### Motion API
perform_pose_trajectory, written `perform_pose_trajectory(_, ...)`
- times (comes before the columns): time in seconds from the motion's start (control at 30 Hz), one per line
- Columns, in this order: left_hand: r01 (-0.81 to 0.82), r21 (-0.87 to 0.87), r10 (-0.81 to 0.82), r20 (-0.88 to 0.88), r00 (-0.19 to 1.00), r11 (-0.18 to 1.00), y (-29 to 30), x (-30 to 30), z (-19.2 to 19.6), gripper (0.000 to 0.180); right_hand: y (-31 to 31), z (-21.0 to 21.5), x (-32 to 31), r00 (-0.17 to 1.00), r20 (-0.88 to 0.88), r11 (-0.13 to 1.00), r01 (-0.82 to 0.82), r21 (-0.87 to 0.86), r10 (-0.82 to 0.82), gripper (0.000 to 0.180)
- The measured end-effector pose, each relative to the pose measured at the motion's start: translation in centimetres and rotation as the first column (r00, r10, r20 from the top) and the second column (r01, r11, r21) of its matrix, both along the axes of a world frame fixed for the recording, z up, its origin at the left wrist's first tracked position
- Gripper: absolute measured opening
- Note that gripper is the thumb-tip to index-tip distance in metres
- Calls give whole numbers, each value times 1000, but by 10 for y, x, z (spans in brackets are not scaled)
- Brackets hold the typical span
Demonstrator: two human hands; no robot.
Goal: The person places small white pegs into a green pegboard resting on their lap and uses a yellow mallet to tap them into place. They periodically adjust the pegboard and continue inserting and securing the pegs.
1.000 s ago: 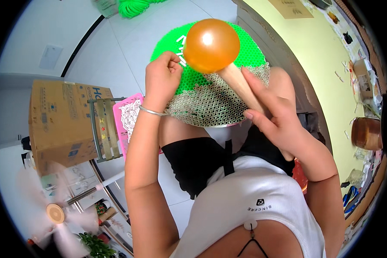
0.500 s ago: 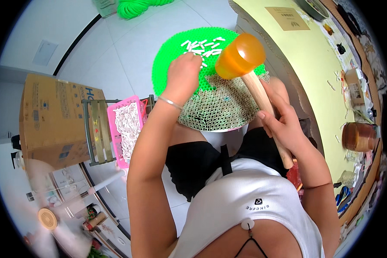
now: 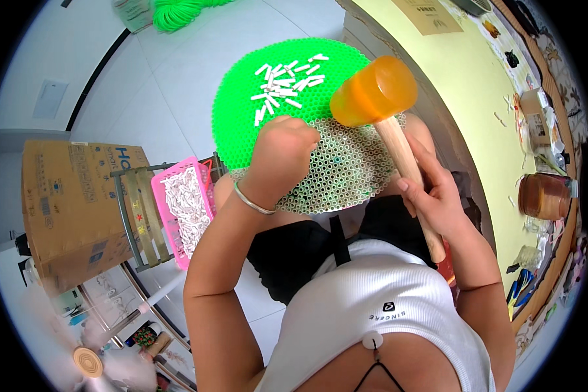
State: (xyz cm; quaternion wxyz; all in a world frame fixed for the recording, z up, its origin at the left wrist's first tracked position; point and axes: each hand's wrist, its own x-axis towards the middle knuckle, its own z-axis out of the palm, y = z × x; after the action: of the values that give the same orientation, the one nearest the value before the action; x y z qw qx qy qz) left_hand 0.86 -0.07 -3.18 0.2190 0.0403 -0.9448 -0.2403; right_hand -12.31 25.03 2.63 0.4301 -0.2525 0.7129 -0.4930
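Across my lap lies a round green honeycomb-like mat [image 3: 242, 121], its near part filled with small pale ringed ends. Loose white plugs [image 3: 279, 83], short and tube-shaped, are scattered over its far part. My left hand [image 3: 282, 153] is closed at the border between the bare green and the filled area, its fingertips pressed together; what they pinch is hidden. A mallet with an amber head [image 3: 375, 91] and a wooden handle is in my right hand [image 3: 430, 189], fingers wrapped round the handle. The mallet head hangs over the mat's right side.
To the left, a pink basket [image 3: 157, 189] full of white plugs rests on a folding stool [image 3: 127, 215] beside a cardboard box [image 3: 78, 209]. A spinning fan [image 3: 88, 361] stands lower left. Along the right runs a pale yellow table [image 3: 467, 117] with a brown jar [image 3: 543, 196] and scissors [image 3: 520, 287].
My left hand has drawn back from the loose plugs to the border of the filled area, uncovering more of the plugs. My right hand still holds the mallet over the mat.
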Motion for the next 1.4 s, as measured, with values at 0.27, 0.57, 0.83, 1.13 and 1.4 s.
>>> perform_pose_trajectory(0.27, -189, 256, 205, -39, 978, 948, -25, 9, 10, 15, -3, 28, 0, 917, -300, 959, -284, -24, 264, 68)
perform_pose_trajectory(0.57, -119, -130, 118, -13, 993, 984, -48, 1, -11, 13, -18, 13, -1, 740, -578, 916, -399, 36, 345, 74)
perform_pose_trajectory(0.83, -65, -229, 39, -116, 993, 971, -53, -25, -12, 25, -12, 0, -3, 787, -521, 934, -354, 54, 329, 68)
perform_pose_trajectory(1.13, -160, -8, 158, -103, 982, 987, -44, -13, -4, 11, 4, 2, -1, 999, 20, 999, -30, 44, 29, 66)
perform_pose_trajectory(1.4, -293, 519, 321, 38, 946, 803, -13, 9, -14, 11, -9, 2, -2, 997, 71, 999, -39, 4, 39, 66)
